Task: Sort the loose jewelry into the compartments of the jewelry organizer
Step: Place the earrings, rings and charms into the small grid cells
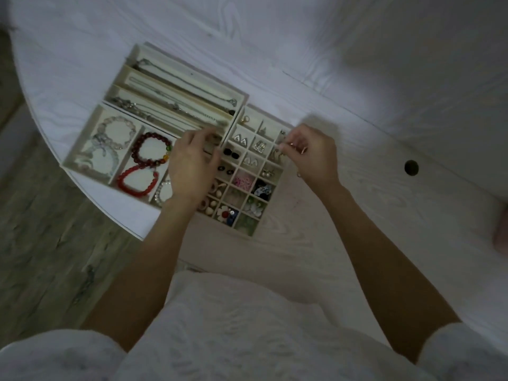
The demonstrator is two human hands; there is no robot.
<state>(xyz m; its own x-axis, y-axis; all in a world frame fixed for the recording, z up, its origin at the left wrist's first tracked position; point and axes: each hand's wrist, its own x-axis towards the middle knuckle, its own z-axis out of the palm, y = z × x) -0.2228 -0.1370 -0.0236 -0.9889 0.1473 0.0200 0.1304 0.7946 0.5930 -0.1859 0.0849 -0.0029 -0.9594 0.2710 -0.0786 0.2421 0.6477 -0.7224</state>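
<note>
A white table (357,64) with a wood-grain surface fills most of the view, its curved edge sweeping down the left side. A round dark hole (411,167) sits in the top toward the right edge. Past the curved edge lies grey wood-look flooring (41,229). Something pinkish (501,232), blurred, shows at the right edge.

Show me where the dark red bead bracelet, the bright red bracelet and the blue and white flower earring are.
dark red bead bracelet (143,138): head view, upper-left beads.
bright red bracelet (129,185): head view, lower-left arc.
blue and white flower earring (221,210): head view, white petal.
</note>
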